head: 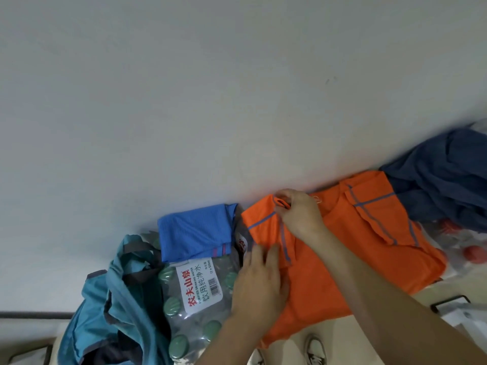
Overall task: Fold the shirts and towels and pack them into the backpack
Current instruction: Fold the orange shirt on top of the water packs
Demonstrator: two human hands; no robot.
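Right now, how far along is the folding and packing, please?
Done: the blue shirt lies folded on the water-bottle pack. In hand: the orange shirt, left hand pressing it, right hand pinching its edge. Left: the dark blue garment is crumpled, and all lie outside the teal backpack.

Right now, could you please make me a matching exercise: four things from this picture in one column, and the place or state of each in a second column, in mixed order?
Things:
1. orange shirt
2. blue shirt
3. navy garment
4. teal backpack

States:
A. crumpled, far right
B. folded, on the bottle pack
C. slumped left of the bottle pack
D. pinched by the right hand, pressed by the left hand

Pairs: 1-D; 2-B; 3-A; 4-C
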